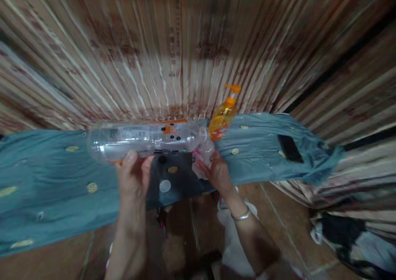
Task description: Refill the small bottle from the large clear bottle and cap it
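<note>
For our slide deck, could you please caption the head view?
Left hand holds a clear plastic bottle sideways while right hand grips its neck, above teal cloth.

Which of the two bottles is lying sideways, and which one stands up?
The large clear plastic bottle lies sideways, held by the left hand and right hand. The small orange pump bottle stands upright, slightly tilted, untouched.

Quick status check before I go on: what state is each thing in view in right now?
Clear plastic bottle: held sideways above the cloth, looks empty.
Left hand: gripping the bottle from below.
Right hand: at the bottle's neck end, holding something crinkled and clear; too blurred to identify.
Orange pump bottle: upright on the cloth, partly full, pump on.
Blue cloth: spread out, wrinkled.
Dark phone: lying flat on the cloth, screen dark.
</note>
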The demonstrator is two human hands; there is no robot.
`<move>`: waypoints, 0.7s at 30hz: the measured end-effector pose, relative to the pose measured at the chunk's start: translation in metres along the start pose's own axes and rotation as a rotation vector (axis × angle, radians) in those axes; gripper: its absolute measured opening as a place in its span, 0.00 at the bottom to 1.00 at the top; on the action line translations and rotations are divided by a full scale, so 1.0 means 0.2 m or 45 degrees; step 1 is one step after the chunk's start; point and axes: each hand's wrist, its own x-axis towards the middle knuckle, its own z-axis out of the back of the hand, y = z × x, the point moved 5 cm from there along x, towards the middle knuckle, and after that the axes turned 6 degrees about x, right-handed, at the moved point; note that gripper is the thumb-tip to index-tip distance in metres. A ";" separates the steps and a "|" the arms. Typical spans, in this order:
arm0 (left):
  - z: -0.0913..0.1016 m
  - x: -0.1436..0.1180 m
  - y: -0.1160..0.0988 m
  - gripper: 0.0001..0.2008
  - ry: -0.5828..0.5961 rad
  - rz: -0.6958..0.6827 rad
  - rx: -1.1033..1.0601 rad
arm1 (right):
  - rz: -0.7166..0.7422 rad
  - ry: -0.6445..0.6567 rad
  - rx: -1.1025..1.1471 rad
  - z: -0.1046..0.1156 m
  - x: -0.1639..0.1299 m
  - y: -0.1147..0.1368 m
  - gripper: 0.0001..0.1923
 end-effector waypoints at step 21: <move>0.02 0.02 0.02 0.23 0.121 -0.081 0.007 | -0.014 0.020 0.040 0.00 0.00 0.00 0.30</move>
